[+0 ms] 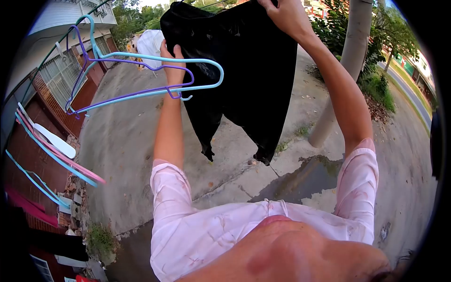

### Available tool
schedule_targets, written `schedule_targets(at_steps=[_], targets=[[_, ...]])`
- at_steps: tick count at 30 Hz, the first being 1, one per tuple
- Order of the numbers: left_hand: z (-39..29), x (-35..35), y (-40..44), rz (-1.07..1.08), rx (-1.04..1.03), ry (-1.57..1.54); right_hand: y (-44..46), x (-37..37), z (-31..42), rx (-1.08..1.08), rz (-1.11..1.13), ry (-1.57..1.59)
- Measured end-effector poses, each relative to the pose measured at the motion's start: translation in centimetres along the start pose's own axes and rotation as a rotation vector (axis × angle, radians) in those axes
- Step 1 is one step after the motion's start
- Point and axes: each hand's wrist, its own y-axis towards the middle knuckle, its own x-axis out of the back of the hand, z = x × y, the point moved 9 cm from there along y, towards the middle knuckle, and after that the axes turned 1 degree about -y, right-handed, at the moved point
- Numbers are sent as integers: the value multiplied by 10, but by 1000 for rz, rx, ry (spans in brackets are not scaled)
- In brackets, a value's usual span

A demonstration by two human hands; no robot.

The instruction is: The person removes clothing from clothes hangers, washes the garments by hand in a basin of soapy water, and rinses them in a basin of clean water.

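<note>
Black trousers (244, 70) hang spread out in front of me, their two legs pointing down. At the top right of the waistband my right hand (287, 19) grips the cloth; some of its fingers are hidden by the fabric or cut off by the frame. My left hand (174, 66) holds the trousers at their left edge, with its thumb and a fingertip showing. A light blue hanger (155, 94) and a purple hanger (136, 62) hang from a line, crossing in front of my left hand and wrist.
More hangers, among them a pink hanger (70, 162) and a white hanger (54, 140), hang at the left. A pole (350, 61) stands to the right. A puddle (300, 181) lies on the concrete ground (127, 155). White cloth (151, 47) hangs farther off.
</note>
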Motion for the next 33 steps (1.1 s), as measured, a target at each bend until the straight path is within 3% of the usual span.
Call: schedule_targets(at_steps=[2,4,8,13,16,23,26,28,29,30,33], targets=[[15,11,-17,46,87,65,-6,-24,-6,122,-8,125],[13,24,-30,78,195,214,-11,-42,-17,54,25,22],[39,38,-39,86,191,194,-21,-70,-36,10,108,-42],[49,60,-55,-11,206,304,-42,-73,-42,38,84,35],[56,62,-65,13,257,232,-48,-76,-46,27,186,104],[79,66,-94,84,278,214,-82,-45,-42,-75,151,181],[85,67,-101,130,325,177,-92,-44,-59,-117,204,363],[69,63,-98,160,274,168,-90,-41,-71,-157,208,388],[51,67,-92,72,188,191,-84,-39,-72,-102,210,384],[21,68,-81,26,22,252,-80,-36,-72,-49,208,380],[-41,59,-49,-51,-316,282,-76,-30,-73,-194,278,300]])
